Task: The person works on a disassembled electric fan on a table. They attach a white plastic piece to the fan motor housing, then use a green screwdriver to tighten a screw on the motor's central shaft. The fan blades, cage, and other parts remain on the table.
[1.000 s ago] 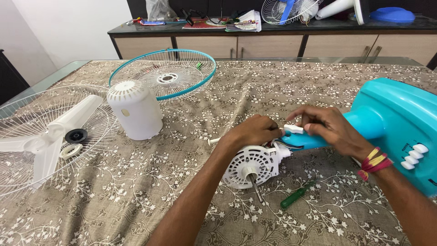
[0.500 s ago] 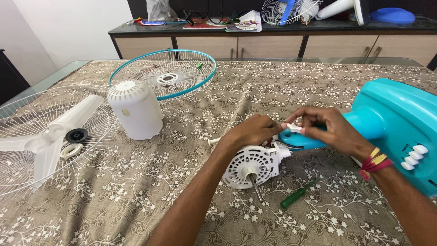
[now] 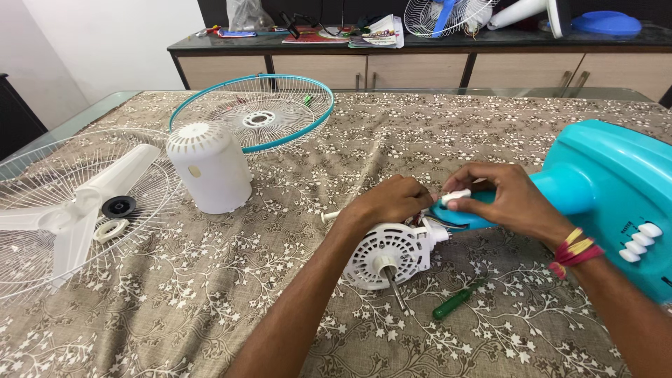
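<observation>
At frame centre on the bench, the left hand [image 3: 389,203] steadies the white fan motor [image 3: 387,255] while the right hand [image 3: 505,199] has its grip pinched on a small white part [image 3: 456,197] at the teal neck [image 3: 483,208], a step calling for careful alignment.

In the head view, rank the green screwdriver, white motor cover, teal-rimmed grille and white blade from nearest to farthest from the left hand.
From the left hand:
1. Green screwdriver, on the cloth, below and to its right.
2. White motor cover, upright, to its left.
3. Teal-rimmed grille, farther back on the left.
4. White blade, on the wire grille at the far left.
</observation>
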